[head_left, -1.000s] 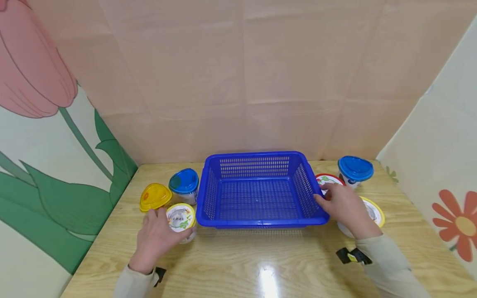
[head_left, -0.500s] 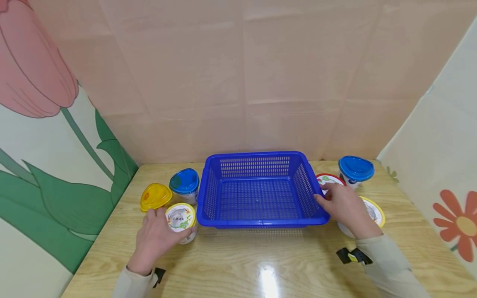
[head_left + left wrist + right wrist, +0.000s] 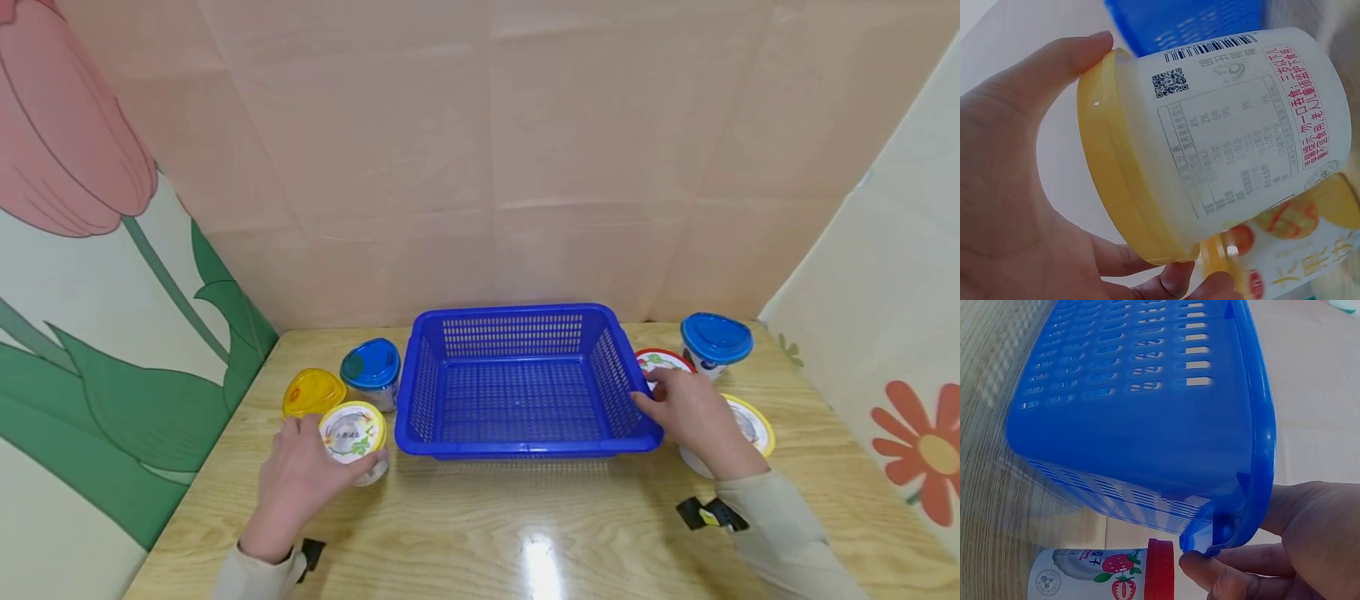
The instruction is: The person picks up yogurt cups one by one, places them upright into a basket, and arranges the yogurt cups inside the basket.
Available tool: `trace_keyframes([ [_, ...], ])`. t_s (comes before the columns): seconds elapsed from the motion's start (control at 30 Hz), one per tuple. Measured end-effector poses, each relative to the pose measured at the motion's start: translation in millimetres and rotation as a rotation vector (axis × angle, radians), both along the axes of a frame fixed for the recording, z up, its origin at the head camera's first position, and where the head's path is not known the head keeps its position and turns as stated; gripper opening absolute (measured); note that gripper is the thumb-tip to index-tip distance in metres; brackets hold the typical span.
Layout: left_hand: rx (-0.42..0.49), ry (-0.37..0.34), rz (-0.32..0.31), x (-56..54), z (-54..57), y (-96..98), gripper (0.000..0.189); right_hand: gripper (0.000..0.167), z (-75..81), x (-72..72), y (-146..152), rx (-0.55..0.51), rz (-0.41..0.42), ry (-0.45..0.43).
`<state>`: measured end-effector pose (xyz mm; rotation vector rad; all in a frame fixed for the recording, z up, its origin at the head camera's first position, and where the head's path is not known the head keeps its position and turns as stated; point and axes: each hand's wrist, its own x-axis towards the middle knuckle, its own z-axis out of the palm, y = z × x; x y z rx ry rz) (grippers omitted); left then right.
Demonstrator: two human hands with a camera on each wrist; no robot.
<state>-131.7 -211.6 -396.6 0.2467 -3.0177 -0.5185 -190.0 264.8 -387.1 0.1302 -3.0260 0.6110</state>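
In the head view my left hand grips a white plastic cup by its yellow-rimmed lid. The left wrist view shows the thumb and fingers around that lid, and printed text and a barcode on the cup's side. Just behind it is a cup with a yellow domed lid. My right hand pinches the right rim of a blue perforated basket, thumb and fingertips at its front corner. A red-lidded cup with strawberry print stands close beside that corner, partly hidden by the hand in the head view.
A blue-lidded cup stands left of the basket. Another blue-lidded cup is at the back right, and a yellow-rimmed cup lies partly behind the right wrist. A wall covering rises behind the wooden table.
My left hand has moved slightly left with the yellow-rimmed cup, bringing it closer to the yellow domed lid. My right hand and the basket stay in place.
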Motion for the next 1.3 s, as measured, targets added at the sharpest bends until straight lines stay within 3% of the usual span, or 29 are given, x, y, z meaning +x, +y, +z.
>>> trace_keyframes([
  [0.27,0.010,0.099,0.011,2.2,18.9,-0.4,0.114,0.049,-0.7,-2.8,1,0.004,0.001,-0.013],
  [0.7,0.020,0.260,-0.014,-7.1,45.8,10.0,0.110,0.052,1.2,-4.3,0,0.001,-0.013,-0.029],
  [0.97,0.049,0.263,0.042,-15.3,58.0,16.2,0.117,0.055,1.6,-4.9,1,0.004,-0.019,-0.068],
  [1.3,0.083,0.293,0.020,-31.4,63.1,28.9,0.117,0.046,4.2,-5.5,-2,0.037,0.007,-0.027],
])
